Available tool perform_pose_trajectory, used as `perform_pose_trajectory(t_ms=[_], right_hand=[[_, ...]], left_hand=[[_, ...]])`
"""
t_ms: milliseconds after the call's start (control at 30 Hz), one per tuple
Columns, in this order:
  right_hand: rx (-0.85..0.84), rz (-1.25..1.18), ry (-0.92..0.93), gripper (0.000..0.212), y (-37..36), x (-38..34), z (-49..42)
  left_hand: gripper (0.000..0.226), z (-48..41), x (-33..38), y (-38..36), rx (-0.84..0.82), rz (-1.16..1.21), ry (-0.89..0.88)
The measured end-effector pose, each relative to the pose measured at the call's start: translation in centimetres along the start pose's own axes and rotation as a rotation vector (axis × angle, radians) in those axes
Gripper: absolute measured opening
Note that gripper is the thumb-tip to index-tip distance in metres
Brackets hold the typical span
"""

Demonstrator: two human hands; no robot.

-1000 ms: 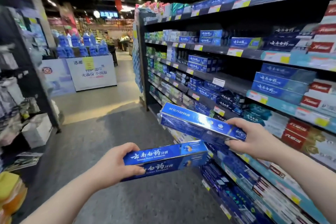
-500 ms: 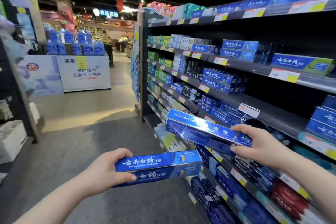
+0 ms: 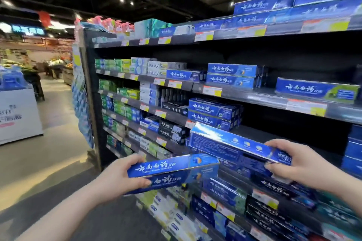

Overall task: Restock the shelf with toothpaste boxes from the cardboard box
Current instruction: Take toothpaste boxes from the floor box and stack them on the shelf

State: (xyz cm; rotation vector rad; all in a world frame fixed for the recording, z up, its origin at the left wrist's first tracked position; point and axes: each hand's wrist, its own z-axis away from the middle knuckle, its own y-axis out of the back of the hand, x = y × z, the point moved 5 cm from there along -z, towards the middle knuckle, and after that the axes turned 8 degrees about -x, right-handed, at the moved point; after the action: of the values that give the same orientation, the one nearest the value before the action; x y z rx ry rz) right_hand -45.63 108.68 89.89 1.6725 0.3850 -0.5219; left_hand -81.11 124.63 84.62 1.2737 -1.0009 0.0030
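Note:
My left hand [image 3: 117,178] grips the near end of a blue toothpaste box [image 3: 174,170] with white lettering, held level in front of the shelving. My right hand [image 3: 293,162] holds the right end of a second blue toothpaste box [image 3: 229,143], tilted with its far end raised toward the dark shelf [image 3: 293,107]. That shelf has a bare dark stretch right of a stack of like blue boxes [image 3: 213,113]. The cardboard box is out of view.
The tall shelving unit [image 3: 88,84] fills the right side, stocked with blue, green and white toothpaste boxes and price tags. An aisle of grey floor [image 3: 49,172] runs on the left. A white display stand [image 3: 17,115] stands far left.
The view has swung up and closer to the shelving. Both hands with their boxes have risen toward the shelf, the right box now level with the half-bare shelf.

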Motion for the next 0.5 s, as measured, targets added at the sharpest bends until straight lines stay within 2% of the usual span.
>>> perform_pose_trajectory(t_ms=[100, 167, 267, 333, 433, 500], right_hand=[[0.101, 0.008, 0.012, 0.061, 3.0, 0.9, -3.4], [0.146, 0.057, 0.015, 0.068, 5.0, 1.6, -6.4], [0.264, 0.154, 0.012, 0.057, 8.8, 2.4, -10.7], [0.355, 0.218, 0.028, 0.042, 11.6, 2.9, -13.3], [0.399, 0.294, 0.068, 0.038, 15.6, 3.5, -15.8], [0.437, 0.263, 0.044, 0.039, 17.7, 3.7, -16.9]], left_hand=[[0.049, -7.0, 1.0, 1.8, -0.006, -0.011, -0.081], [0.051, -11.4, 2.3, 2.8, -0.006, -0.011, -0.144], [0.033, -18.2, 4.5, 4.9, -0.008, -0.013, -0.195], [0.022, -22.6, 6.4, 6.4, 0.002, -0.028, -0.257], [0.023, -28.5, 9.3, 8.5, 0.016, -0.011, -0.355], [0.036, -31.9, 10.7, 9.7, 0.029, -0.006, -0.397]])
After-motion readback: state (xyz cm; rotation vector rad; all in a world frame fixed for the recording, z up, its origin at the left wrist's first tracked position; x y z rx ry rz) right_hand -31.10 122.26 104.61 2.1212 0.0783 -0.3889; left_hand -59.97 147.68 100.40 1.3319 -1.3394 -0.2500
